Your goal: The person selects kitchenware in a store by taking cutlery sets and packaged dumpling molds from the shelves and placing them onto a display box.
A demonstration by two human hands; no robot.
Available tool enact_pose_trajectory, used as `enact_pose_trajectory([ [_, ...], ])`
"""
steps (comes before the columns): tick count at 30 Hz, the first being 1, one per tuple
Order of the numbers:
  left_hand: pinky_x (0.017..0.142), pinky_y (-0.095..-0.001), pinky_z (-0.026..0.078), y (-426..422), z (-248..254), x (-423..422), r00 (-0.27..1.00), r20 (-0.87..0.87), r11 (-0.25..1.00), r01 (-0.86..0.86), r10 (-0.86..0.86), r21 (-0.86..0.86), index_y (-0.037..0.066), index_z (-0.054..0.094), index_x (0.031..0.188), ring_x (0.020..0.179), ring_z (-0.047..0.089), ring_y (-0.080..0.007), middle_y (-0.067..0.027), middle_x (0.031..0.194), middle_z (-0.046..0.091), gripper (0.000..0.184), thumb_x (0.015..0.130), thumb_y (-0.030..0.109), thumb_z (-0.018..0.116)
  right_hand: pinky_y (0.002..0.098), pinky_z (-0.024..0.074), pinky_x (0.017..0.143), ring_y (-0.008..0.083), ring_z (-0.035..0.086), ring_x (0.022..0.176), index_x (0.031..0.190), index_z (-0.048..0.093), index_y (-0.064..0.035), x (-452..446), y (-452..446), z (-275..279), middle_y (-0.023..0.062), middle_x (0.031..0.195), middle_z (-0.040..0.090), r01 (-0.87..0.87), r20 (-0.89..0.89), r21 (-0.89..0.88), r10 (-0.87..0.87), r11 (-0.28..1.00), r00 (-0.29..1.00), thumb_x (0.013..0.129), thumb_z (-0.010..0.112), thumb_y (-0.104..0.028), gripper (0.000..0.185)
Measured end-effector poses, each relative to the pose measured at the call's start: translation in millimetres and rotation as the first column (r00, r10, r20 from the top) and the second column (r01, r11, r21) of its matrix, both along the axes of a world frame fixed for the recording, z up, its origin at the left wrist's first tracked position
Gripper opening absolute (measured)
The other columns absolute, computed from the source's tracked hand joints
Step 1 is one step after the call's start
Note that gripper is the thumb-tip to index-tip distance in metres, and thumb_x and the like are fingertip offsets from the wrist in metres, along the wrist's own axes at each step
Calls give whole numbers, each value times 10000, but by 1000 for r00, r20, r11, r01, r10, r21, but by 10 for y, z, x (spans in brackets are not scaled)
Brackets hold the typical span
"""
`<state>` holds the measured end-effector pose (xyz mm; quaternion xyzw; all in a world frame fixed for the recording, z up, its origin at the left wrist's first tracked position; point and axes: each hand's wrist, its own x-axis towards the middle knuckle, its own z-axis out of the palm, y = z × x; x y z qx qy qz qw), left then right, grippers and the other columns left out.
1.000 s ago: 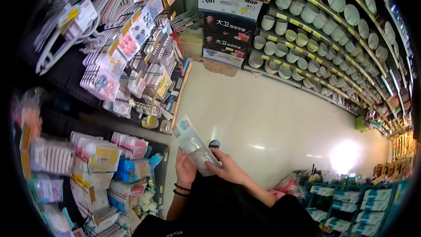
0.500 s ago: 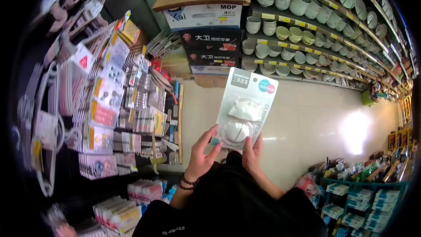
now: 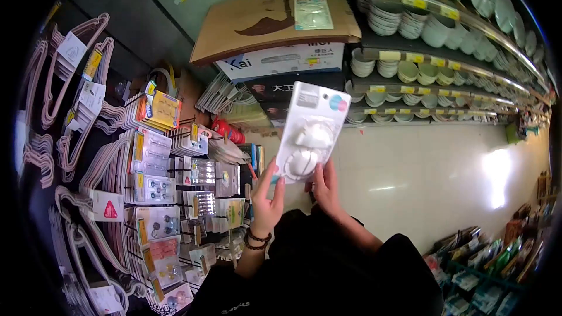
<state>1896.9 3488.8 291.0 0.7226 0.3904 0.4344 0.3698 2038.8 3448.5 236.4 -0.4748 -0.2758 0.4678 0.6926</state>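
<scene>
A carded pack with a white dumpling maker (image 3: 313, 134) is held up in front of me, tilted a little to the right. Its plastic shell bulges out over two white moulds. My left hand (image 3: 267, 202) pinches the lower left corner, with a dark bead bracelet on that wrist. At the lower right edge, my right hand (image 3: 326, 190) grips the card between thumb and fingers, some of them hidden behind it.
To the left, pegs carry hangers (image 3: 88, 82) and hanging blister packs (image 3: 158, 190). Ahead stands a stack of mop boxes (image 3: 275, 61) with another carded pack (image 3: 313, 13) on top. Shelves of bowls (image 3: 436, 30) line the right, above a pale tiled floor (image 3: 404, 169).
My view has shifted closer to the boxes and hanger rack. The dumpling maker pack, still in both hands, sits slightly further left in view, its print now blurred by glare.
</scene>
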Motion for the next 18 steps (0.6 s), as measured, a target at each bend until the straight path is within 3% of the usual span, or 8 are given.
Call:
enact_pose_trajectory([
  [4,904,-339,469,655,-77,147,989,79,990,-115,122,-80,-38,472,1345,1095,607,-256,-204,1191,619,455,912,30,596,231,409,491,62,448,576,1288,377,-10,269,755,271,13,807,509,-71,133,-36,75,997,988,1015,449,-131,307],
  [7,844,-305,477,1126,-78,376,942,269,970,-153,201,-190,-6,502,1330,1004,615,-181,-158,1176,632,444,908,63,623,227,432,537,66,506,674,1414,283,-17,432,1279,289,56,922,539,-61,166,-30,65,998,984,996,489,-111,475],
  [8,834,-304,478,1334,-103,407,961,225,980,-132,164,-147,-5,516,1313,994,617,-183,-152,1174,634,427,906,63,624,223,438,556,62,502,695,1420,275,-5,485,1465,308,60,939,538,-42,162,-28,46,999,986,992,491,-97,488],
  [9,824,-303,479,1576,-146,426,976,180,989,-104,122,-104,-5,529,1297,983,618,-185,-146,1171,636,409,905,63,625,259,489,707,120,560,853,1456,231,0,559,1651,302,124,1141,533,-37,169,-51,45,998,985,961,547,-79,592],
  [12,817,-311,481,2251,-181,588,988,145,996,-39,51,-85,-4,577,1220,999,628,-224,-147,1148,642,335,895,58,635,303,455,905,192,552,1059,1463,228,8,845,2313,204,163,1303,475,52,529,121,-108,991,842,924,585,-48,649],
  [13,822,-314,481,2505,-176,658,992,126,998,-22,29,-51,-8,579,1211,994,628,-227,-150,1144,642,329,893,53,636,328,348,1046,229,462,1235,1448,269,24,883,2480,427,185,1368,458,30,344,83,-56,996,937,891,614,-40,658],
  [16,880,-353,469,3230,-54,932,992,114,997,39,-46,63,-11,577,1201,1020,613,-281,-166,1136,631,325,891,59,645,326,327,1064,221,422,1281,1423,314,40,1112,3022,633,199,1345,486,51,507,56,-72,997,859,873,628,-39,639],
  [18,906,-371,459,3643,11,1041,996,38,974,68,-78,215,-10,569,1210,1037,599,-309,-172,1142,619,344,889,78,655,320,390,985,244,492,1172,1406,356,46,1232,3332,659,194,1287,524,99,665,28,-93,995,741,892,621,-64,589],
])
